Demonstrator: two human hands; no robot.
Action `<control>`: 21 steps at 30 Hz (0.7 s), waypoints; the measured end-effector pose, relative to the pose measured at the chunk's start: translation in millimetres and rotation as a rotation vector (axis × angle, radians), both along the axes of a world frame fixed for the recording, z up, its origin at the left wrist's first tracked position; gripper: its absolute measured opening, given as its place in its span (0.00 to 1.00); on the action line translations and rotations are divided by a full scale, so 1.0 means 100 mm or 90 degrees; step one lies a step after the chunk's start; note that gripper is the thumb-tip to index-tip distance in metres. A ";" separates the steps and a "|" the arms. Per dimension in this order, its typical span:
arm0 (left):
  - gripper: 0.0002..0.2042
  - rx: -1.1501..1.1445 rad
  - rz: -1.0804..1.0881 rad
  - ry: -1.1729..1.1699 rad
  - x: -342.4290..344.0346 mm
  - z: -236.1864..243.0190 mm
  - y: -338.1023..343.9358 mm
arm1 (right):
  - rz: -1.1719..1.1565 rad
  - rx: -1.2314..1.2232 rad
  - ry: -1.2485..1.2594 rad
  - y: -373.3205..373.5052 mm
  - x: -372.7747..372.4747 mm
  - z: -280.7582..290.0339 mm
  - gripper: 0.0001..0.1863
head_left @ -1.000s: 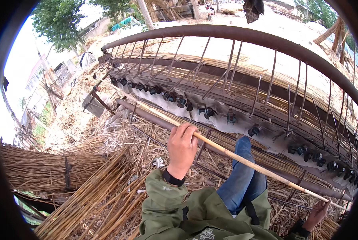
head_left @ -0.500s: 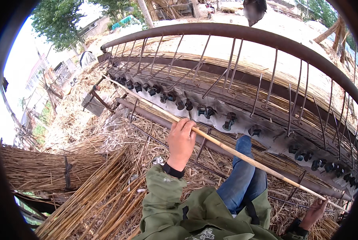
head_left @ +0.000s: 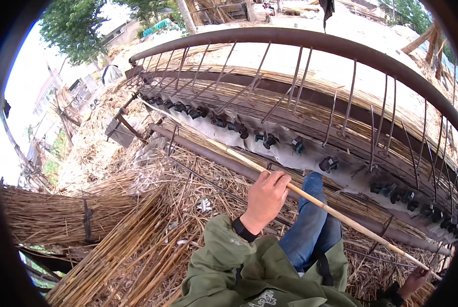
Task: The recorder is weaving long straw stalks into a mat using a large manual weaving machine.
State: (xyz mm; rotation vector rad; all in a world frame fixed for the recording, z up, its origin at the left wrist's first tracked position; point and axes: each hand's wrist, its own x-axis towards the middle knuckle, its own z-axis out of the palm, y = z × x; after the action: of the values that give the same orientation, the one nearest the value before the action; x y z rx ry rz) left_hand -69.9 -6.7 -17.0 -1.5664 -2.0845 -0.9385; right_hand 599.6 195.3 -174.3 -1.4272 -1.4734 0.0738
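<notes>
A long pale reed stalk [head_left: 336, 215] lies slantwise across the front of a rusty metal frame, from its far left end to the lower right. My left hand [head_left: 269, 199] is closed around the stalk near its middle, in front of my knee. At the lower right my right hand [head_left: 414, 283] grips the stalk close to its thicker end; its fingers are partly in shadow. Just beyond the stalk runs a row of dark bobbin-like pieces [head_left: 270, 140] along a pale strip [head_left: 310, 158] on the frame.
Thin metal rods [head_left: 349, 97] stand up along the frame below a curved brown pipe [head_left: 290, 36]. Layered reeds lie behind them. A tied reed bundle [head_left: 45, 215] and loose stalks [head_left: 111, 245] lie at my left. A grey box [head_left: 120, 134] hangs by the frame's left end.
My left hand has moved right and slightly down along the stalk. The right hand has shifted a little right and down. The dark pieces along the strip have shifted slightly.
</notes>
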 end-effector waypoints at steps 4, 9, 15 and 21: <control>0.13 -0.021 -0.003 -0.012 0.08 -0.02 -0.12 | 0.064 0.018 0.212 -0.02 0.01 0.21 0.22; 0.13 -0.003 -0.007 -0.009 0.06 0.13 -0.23 | 0.241 0.002 0.564 0.16 0.49 -0.04 0.19; 0.12 0.101 0.026 0.052 -0.11 0.46 -0.22 | 0.134 0.043 0.913 -0.11 -0.97 0.81 0.13; 0.15 0.100 -0.034 0.064 -0.11 0.58 0.10 | 0.462 -0.003 0.763 -0.14 -1.26 0.59 0.14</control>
State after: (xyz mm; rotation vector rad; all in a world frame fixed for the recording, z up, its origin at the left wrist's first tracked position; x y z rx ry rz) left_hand -80.9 3.6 40.6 -1.5613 -1.8620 -0.9940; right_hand 473.4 181.8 -115.0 -0.5155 -0.8444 1.1609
